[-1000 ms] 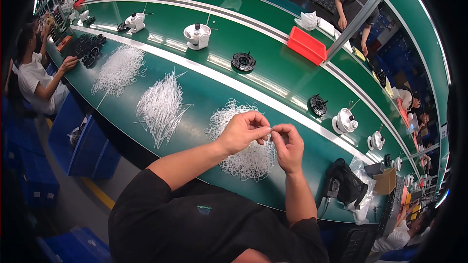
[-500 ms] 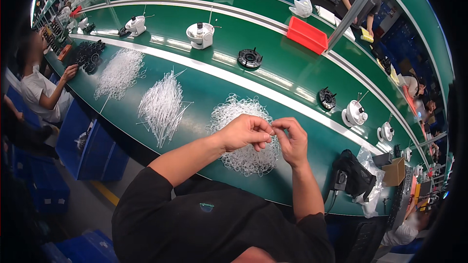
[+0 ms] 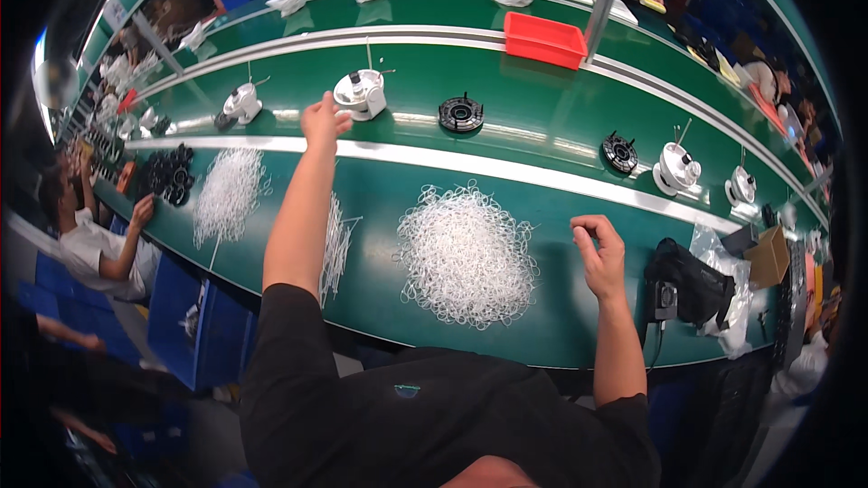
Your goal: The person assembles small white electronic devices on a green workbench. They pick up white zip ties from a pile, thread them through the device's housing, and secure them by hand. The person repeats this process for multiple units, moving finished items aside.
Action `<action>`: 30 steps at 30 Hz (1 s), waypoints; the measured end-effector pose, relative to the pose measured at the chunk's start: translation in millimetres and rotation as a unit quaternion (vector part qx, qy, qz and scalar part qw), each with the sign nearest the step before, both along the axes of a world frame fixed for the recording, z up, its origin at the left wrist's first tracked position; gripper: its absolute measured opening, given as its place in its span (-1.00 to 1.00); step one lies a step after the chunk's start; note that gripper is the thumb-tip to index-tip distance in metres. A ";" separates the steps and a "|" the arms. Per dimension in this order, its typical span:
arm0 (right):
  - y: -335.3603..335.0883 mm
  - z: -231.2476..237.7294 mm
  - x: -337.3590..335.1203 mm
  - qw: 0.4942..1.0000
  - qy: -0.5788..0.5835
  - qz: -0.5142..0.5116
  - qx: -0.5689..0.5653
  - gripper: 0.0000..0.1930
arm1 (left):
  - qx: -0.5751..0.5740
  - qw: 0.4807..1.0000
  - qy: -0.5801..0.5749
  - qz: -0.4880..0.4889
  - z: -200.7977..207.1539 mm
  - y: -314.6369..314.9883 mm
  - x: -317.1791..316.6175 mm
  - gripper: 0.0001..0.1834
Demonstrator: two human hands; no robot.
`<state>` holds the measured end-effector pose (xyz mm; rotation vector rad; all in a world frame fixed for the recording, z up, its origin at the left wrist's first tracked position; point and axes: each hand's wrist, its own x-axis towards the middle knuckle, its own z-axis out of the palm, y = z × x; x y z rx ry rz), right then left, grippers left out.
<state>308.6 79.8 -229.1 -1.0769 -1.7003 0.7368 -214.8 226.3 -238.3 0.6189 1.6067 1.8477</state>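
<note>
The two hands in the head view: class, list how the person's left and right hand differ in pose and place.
The left hand is stretched far forward, at the white round part on the belt; the right hand is drawn back near the table's front edge. The left hand's fingers reach out toward that part; the right hand's fingers curl loosely, apparently empty. Both are bare and hang over the green table.

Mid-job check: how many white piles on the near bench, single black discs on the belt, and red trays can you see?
White piles: 3
Single black discs: 2
Red trays: 1
Total: 6
</note>
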 end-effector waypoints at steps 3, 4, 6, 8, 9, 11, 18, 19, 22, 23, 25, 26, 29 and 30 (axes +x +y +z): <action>-9.3 -4.1 9.1 1.000 -0.003 -0.011 -0.017 -0.88 | -0.065 0.998 0.009 -0.025 -22.8 36.7 -29.2 -0.28; -11.1 -4.5 10.9 1.000 -0.010 -0.012 -0.022 -0.88 | -0.079 0.996 0.002 -0.039 -26.3 45.0 -28.3 -0.29; -15.1 -3.8 14.8 0.999 -0.023 -0.016 -0.026 -0.87 | -0.079 0.993 0.011 -0.084 -29.3 57.9 -14.8 -0.37; -16.5 -3.2 15.9 0.999 -0.028 -0.012 -0.025 -0.86 | -0.069 0.990 0.017 -0.120 -33.8 64.7 -10.0 -0.41; -16.8 -2.7 16.4 0.999 -0.029 -0.015 -0.026 -0.85 | -0.079 0.988 0.010 -0.131 -33.9 68.7 -11.6 -0.53; -16.9 -3.0 15.1 0.999 -0.025 -0.016 -0.028 -0.83 | -0.079 0.990 0.009 -0.117 -38.3 73.4 -8.6 -0.58; -3.9 -7.0 4.6 0.999 -0.048 0.001 -0.021 -0.66 | -0.022 0.974 0.048 -0.219 11.5 32.6 84.8 -0.68; -0.5 -4.9 -1.3 0.998 -0.053 0.006 -0.035 -0.62 | -0.018 0.967 0.041 -0.251 27.3 16.0 114.7 -0.68; 16.8 -3.4 -16.0 0.998 -0.058 0.026 -0.029 -0.48 | -0.018 0.948 0.035 -0.315 49.6 -26.1 196.2 -0.67; 21.1 1.5 -19.3 0.998 -0.055 0.017 -0.035 -0.47 | -0.026 0.930 0.024 -0.367 49.9 -35.0 215.7 -0.64; 31.3 7.8 -19.5 0.998 -0.049 -0.013 -0.032 -0.45 | -0.046 0.910 0.031 -0.411 48.0 -55.3 259.0 -0.63; 36.1 4.4 -14.7 0.998 -0.040 -0.044 -0.003 -0.47 | -0.056 0.896 0.040 -0.438 45.4 -62.8 276.2 -0.62; 45.0 -0.1 5.5 0.992 -0.010 -0.122 0.040 -0.56 | -0.044 0.872 0.035 -0.486 27.2 -74.0 311.8 -0.60; 44.2 -0.5 13.6 0.990 -0.025 -0.134 0.040 -0.58 | -0.058 0.865 0.046 -0.497 24.7 -77.2 320.9 -0.60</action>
